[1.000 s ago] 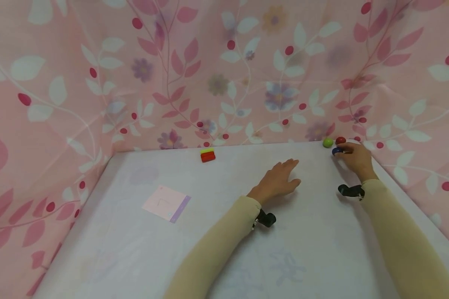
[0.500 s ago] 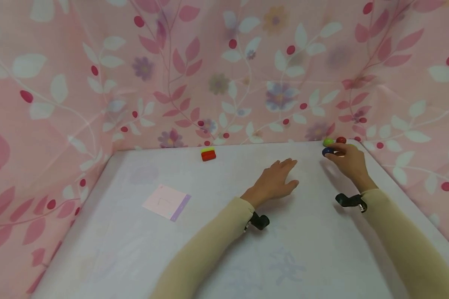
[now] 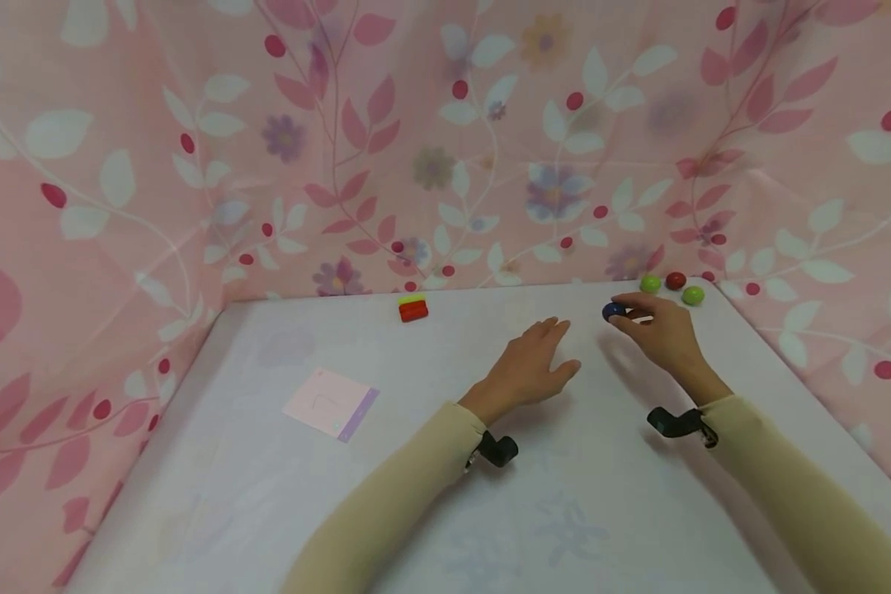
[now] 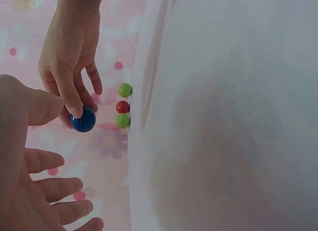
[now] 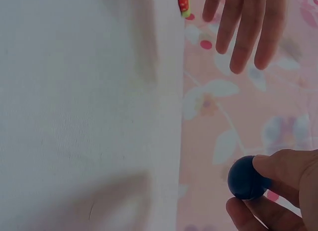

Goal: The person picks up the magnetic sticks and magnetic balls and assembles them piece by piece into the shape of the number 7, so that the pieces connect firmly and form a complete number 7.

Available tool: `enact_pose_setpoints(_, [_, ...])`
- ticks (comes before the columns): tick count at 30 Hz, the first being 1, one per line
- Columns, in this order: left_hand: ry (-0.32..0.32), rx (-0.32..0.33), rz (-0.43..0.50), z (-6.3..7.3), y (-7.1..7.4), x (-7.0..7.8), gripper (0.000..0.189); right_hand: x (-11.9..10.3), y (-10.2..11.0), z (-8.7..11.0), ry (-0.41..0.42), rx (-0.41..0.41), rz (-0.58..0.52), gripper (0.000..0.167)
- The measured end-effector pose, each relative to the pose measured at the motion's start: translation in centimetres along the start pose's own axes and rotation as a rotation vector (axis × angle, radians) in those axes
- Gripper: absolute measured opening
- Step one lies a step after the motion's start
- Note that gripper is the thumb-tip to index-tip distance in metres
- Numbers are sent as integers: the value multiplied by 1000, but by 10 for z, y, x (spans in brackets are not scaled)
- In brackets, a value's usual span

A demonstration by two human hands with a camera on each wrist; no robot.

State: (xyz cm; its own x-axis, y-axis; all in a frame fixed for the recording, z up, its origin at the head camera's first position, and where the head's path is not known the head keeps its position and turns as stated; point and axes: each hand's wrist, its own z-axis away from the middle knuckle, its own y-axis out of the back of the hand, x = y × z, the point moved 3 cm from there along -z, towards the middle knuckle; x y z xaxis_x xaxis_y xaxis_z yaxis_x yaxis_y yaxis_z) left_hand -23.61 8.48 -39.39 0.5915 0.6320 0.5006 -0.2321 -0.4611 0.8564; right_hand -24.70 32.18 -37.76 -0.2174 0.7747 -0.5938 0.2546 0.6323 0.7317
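A small dark blue ball (image 3: 613, 312) is pinched between the thumb and fingertips of my right hand (image 3: 661, 332), held above the far right part of the white table. The right wrist view shows the same blue ball (image 5: 246, 178) from close up, with the thumb on one side and fingers on the other. My left hand (image 3: 521, 369) hovers over the middle of the table, fingers straight and spread, holding nothing. In the left wrist view its fingers (image 4: 62, 189) point toward the blue ball without reaching it.
Two green balls (image 3: 693, 294) and a red ball (image 3: 676, 281) sit at the table's far right corner. Red and yellow blocks (image 3: 413, 310) lie by the back edge. A pink and purple paper square (image 3: 332, 403) lies at left. Floral curtain (image 3: 431, 148) surrounds the table (image 3: 230, 495).
My right hand has carried the blue ball left, away from the corner, uncovering the second green ball. My left hand has drawn back slightly to the left.
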Motion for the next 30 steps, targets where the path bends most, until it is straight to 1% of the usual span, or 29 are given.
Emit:
enact_pose_setpoints(5, [1, 21, 24, 7, 8, -4, 67, -17, -3, 5, 49, 9, -24, 38])
enact_pose_setpoints(8, [12, 25, 45, 12, 13, -9, 67, -25, -5, 8, 79, 14, -45, 37])
enact_pose_setpoints(11, [25, 31, 73, 18, 18, -15, 67, -32, -7, 11, 93, 11, -65, 36])
enact_pose_setpoints(16, [30, 47, 97, 28, 23, -25, 67, -43, -12, 16, 101, -24, -81, 36])
enact_pose_setpoints(22, [40, 57, 143, 44, 29, -36, 68, -59, -18, 25, 149, -38, -105, 35])
enact_pose_setpoints(26, [47, 71, 168, 54, 35, -43, 67, -71, -23, 30, 160, -59, -130, 33])
enact_pose_setpoints(30, [41, 67, 167, 64, 38, -45, 65, -77, -32, 35, 167, -89, -148, 34])
